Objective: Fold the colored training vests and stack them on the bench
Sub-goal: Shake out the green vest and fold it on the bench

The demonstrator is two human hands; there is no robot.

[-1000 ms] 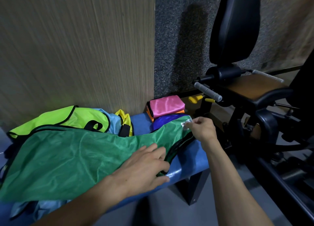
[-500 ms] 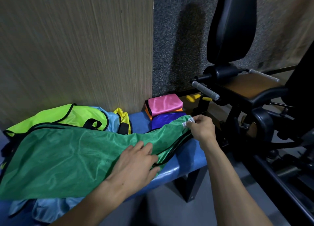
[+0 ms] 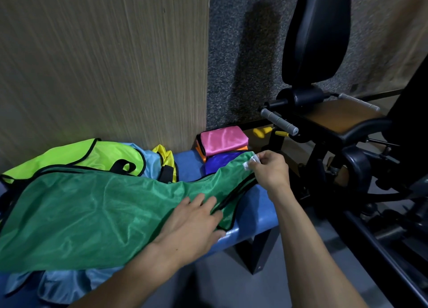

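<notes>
A green mesh vest [image 3: 88, 215] with black trim lies spread across the blue bench [image 3: 257, 210]. My left hand [image 3: 194, 222] rests flat on its near right part, fingers straight. My right hand [image 3: 269, 171] pinches the vest's far right end at its white label. Behind that end stands a stack of folded vests: pink [image 3: 223, 139] on top, orange [image 3: 200, 153] under it, purple [image 3: 220, 164] at the bottom. Unfolded vests lie at the left: lime green [image 3: 76, 156], yellow [image 3: 165, 156] and light blue [image 3: 67, 282].
A wood-grain wall panel [image 3: 104, 60] rises right behind the bench. A black gym machine [image 3: 317, 32] with a padded backrest, a brown seat [image 3: 340, 114] and a grey handle [image 3: 278, 121] stands close on the right. Grey floor lies below the bench's front edge.
My left hand slid left over the green vest and back a little to the right. My right hand kept its pinch on the vest's right end and lifted it slightly.
</notes>
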